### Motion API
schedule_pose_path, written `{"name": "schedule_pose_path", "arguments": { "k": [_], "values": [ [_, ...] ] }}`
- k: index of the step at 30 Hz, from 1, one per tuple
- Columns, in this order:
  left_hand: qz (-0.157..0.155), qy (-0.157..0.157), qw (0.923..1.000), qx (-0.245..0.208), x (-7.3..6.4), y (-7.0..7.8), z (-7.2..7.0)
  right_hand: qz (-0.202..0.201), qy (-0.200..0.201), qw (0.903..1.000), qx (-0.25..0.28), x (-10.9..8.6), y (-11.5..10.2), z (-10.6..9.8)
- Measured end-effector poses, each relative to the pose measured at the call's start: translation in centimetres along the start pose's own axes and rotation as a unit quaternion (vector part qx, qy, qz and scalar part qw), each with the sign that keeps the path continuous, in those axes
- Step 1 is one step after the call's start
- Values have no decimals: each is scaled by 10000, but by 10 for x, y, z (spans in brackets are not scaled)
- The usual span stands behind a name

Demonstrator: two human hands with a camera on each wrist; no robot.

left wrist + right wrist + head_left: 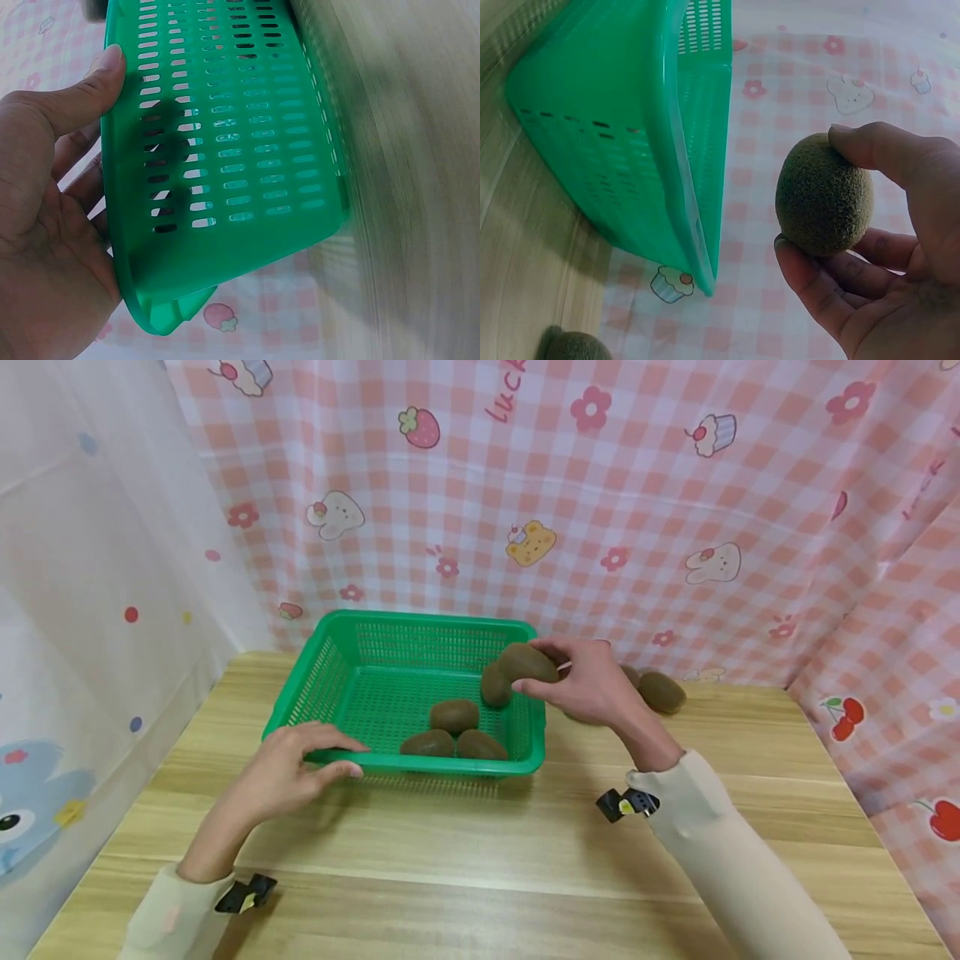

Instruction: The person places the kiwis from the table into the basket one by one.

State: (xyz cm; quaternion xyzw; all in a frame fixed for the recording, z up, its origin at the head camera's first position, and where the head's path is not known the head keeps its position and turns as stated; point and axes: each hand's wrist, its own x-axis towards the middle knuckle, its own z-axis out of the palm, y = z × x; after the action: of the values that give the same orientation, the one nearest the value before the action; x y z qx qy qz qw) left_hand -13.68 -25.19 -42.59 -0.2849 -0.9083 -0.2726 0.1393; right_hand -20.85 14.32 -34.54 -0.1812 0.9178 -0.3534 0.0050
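A green plastic basket [442,766] with slotted sides stands on the table. My left hand [288,768] grips its near-left rim, the thumb [111,58] outside and the fingers over the inner side. Over the basket's right end, my right hand [588,681] holds a brown fuzzy kiwi [528,662] between thumb and fingertips. In the right wrist view the held kiwi [823,199] hangs above rim height. Inside the basket, one kiwi [493,687] lies at the right, partly hidden by the held one, and several others [453,717] cluster at the front right.
More kiwis [662,692] lie on the wooden table [480,877] right of the basket, partly behind my right hand. A pink checked curtain [600,527] hangs along the back and right, and a white cloth [97,568] on the left.
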Motion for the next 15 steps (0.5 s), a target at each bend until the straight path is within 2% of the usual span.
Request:
{"name": "schedule_pose_path", "arguments": {
  "k": [15],
  "values": [
    [-46,-46,10000,2,1,1,-1,-132,-315,9993,-182,17,-9,19]
  ]
}}
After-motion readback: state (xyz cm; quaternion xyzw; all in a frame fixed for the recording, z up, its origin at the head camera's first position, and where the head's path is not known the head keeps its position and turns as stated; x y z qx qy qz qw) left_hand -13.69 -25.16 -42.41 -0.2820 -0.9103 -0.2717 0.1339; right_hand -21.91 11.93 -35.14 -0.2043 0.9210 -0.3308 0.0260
